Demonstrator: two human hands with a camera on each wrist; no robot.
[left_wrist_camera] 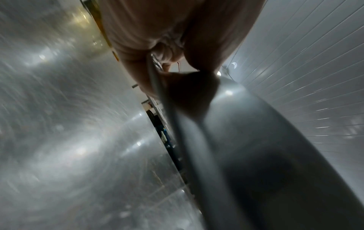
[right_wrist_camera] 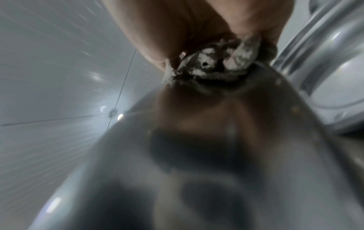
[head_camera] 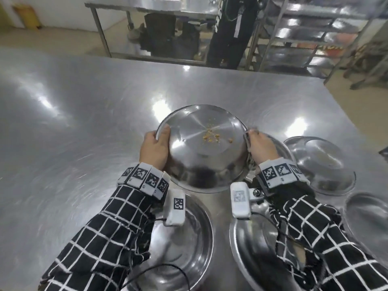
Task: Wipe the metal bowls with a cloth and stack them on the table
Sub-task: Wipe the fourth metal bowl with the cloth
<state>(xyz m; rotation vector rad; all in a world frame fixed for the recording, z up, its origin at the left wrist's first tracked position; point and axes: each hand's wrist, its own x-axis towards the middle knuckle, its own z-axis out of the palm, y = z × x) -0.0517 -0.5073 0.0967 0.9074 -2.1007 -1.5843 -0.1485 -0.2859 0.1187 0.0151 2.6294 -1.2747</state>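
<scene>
Soiled steel bowl held tilted over the desk, cloth at its right rim.

The left hand [head_camera: 155,148] curls over the left rim of the held bowl [head_camera: 201,148], thumb inside; the right hand [head_camera: 260,146] pinches a crumpled grey-white cloth [right_wrist_camera: 218,65] against the right rim. The bowl sits at centre frame, raised and tipped toward the camera, with yellowish crumbs [head_camera: 212,136] on its floor, so its wiping looks unfinished. Five bowls show in all: the held one, one lower centre [head_camera: 189,238], one under the right sleeve [head_camera: 241,244], one at right [head_camera: 323,164] and one at the lower right edge [head_camera: 369,219]. All lie separately on the steel desk [head_camera: 73,122]; no stack is visible, so most of the task seems left.
</scene>
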